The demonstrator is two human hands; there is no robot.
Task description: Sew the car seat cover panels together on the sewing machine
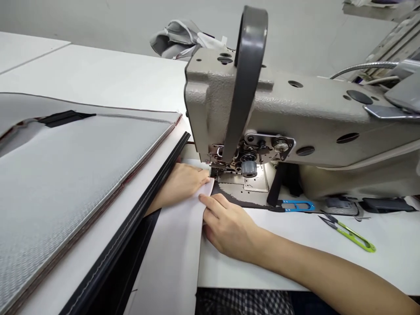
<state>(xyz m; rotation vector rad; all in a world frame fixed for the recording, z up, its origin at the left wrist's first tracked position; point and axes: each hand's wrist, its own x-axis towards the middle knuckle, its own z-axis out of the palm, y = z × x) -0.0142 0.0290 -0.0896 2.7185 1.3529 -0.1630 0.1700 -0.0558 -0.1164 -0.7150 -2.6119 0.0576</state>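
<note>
A long white fabric panel (173,245) runs up to the needle area of a grey sewing machine (210,92), its far end beside the presser foot. My right hand (229,223) pinches the panel's right edge between thumb and fingers, just in front of the machine. Close to the presser foot, my left hand (183,181) grips the panel near its far end; some of its fingers are hidden. Left of that wrist, a black stitched edge strip (131,223) borders a larger grey textile piece (72,170) with a reddish-brown seam.
Blue thread snips (298,205) lie by the machine bed, and green thread snips (356,236) rest on the white table (262,275) farther right. A bundle of grey fabric (180,37) sits behind the machine. A dark curved lever (247,78) stands at the machine head.
</note>
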